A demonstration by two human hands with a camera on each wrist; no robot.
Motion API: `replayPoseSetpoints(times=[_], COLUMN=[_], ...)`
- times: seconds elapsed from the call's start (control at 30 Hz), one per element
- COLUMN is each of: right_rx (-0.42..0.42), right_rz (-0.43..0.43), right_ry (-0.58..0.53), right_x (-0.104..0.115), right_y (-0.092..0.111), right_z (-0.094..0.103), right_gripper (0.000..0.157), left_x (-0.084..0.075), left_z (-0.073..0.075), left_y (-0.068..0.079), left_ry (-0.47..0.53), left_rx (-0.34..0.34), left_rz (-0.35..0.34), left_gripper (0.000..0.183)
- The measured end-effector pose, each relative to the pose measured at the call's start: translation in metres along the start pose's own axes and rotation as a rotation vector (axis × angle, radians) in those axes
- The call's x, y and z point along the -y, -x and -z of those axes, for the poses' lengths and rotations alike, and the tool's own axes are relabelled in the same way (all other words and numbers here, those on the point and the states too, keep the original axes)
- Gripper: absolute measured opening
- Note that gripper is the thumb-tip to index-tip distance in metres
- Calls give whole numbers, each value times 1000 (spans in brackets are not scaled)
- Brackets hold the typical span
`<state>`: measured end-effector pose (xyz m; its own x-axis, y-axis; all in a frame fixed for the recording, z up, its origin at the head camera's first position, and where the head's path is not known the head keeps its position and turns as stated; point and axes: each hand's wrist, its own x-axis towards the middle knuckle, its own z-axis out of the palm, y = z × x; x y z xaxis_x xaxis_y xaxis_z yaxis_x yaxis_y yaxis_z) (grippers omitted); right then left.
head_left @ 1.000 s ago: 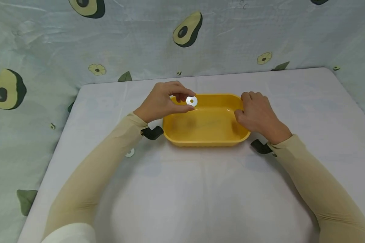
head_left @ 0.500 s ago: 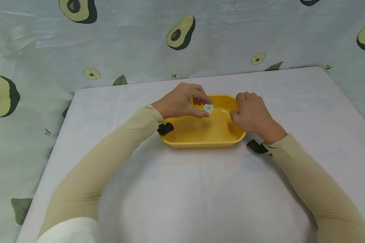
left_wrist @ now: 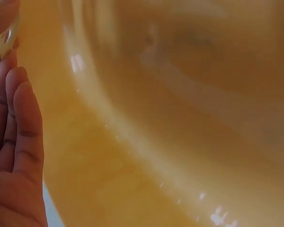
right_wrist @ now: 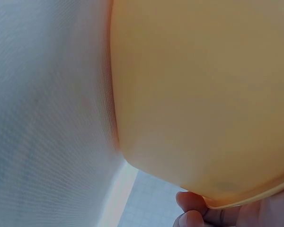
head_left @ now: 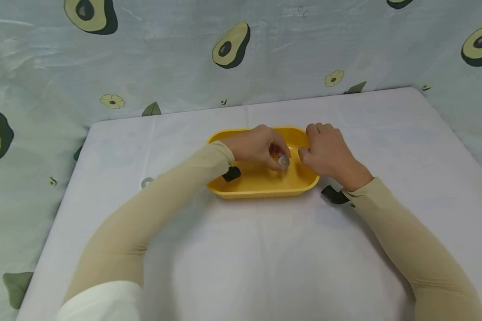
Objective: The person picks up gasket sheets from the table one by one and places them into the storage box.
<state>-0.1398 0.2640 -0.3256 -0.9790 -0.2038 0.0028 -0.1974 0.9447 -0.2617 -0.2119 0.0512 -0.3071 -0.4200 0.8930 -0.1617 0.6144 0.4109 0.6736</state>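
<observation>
My left hand point(head_left: 257, 145) is over the inside of a yellow tray point(head_left: 261, 195), pinching a flat metal washer point(head_left: 284, 162) between thumb and fingers. In the left wrist view the washer point(left_wrist: 4, 42) appears edge-on at the fingertips, and the remaining fingers point(left_wrist: 28, 123) extend beside it. At the tray's right end, my right hand point(head_left: 329, 151) grips the rim. Its fingertips point(right_wrist: 191, 203) show under the lip in the right wrist view, close to the tray's outer wall point(right_wrist: 203, 104). Much of the tray's left half is covered by the left hand and sleeve.
Another washer point(head_left: 146, 182) lies on the white-covered table point(head_left: 225, 263), left of the tray and partly behind the left sleeve. An avocado-print cloth point(head_left: 176, 53) hangs beyond the table's back edge. Both wrists carry black mounts point(head_left: 334, 195).
My left hand has moved right and lower into the tray with the washer. The right hand keeps its grip on the rim. The loose washer now shows beyond the left sleeve.
</observation>
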Motion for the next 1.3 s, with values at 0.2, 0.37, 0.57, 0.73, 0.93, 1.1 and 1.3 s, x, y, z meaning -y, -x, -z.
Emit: replayPoseSetpoints(times=[0.2,0.37,0.57,0.73,0.93,1.1,1.3], right_rx=[-4,-17,-56,-64,-52,-59,-32], right_rz=[-4,7,30,31,27,36,21], right_ry=[4,0,-2,-3,7,16,12], right_x=[-1,-1,-1,-2,-1,0,1], right_y=[0,1,2,3,3,3,3], right_z=[-2,-4,-6,-7,-6,-6,-5], right_gripper=[40,38,33,32,34,32,36], left_x=[3,4,2,-1,-1,-2,-12], left_z=[-11,-20,-28,-33,-33,-26,-11], left_y=[-9,-15,-22,-26,-26,-18,-1], left_ry=[19,-41,-91,-81,-94,-87,-97], left_rx=[54,79,131,197,198,152,87], left_rz=[5,-40,-53,-41,-49,-24,-39], left_gripper=[28,28,31,31,35,39,46])
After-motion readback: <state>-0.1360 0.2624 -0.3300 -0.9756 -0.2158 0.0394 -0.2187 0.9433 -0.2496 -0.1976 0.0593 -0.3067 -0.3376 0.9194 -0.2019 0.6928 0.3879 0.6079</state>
